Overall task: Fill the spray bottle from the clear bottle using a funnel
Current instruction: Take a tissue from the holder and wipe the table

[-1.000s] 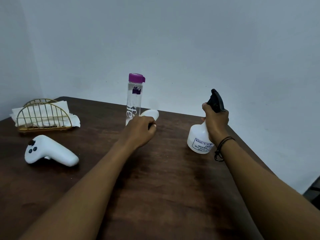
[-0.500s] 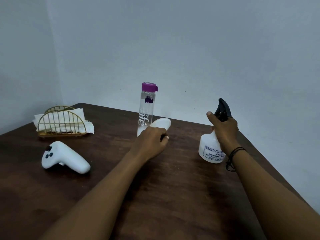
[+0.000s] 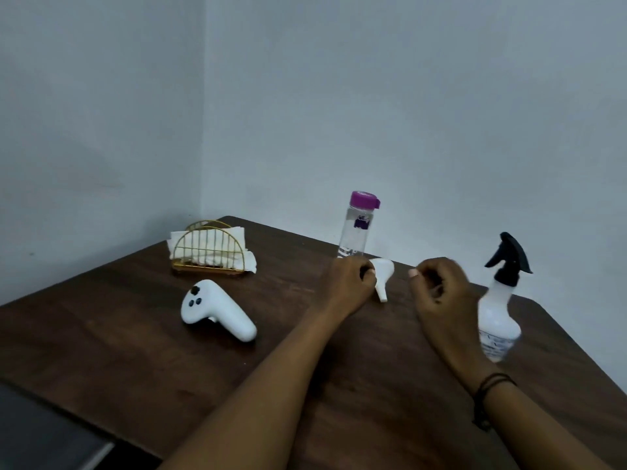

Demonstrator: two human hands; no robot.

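Presently, left hand (image 3: 347, 281) curled beside white funnel (image 3: 383, 274) (contact unclear), right hand (image 3: 441, 293) loosely curled, empty, spray bottle (image 3: 498, 307) upright, clear bottle (image 3: 356, 228) capped.

The table (image 3: 101, 340) is dark brown wood-grain. The clear bottle (image 3: 354, 232) has a purple cap; the spray bottle (image 3: 497, 310) — white with a black trigger head. Funnel (image 3: 382, 276) and controller (image 3: 217, 310) are white — the napkin holder (image 3: 208, 247) gold wire.
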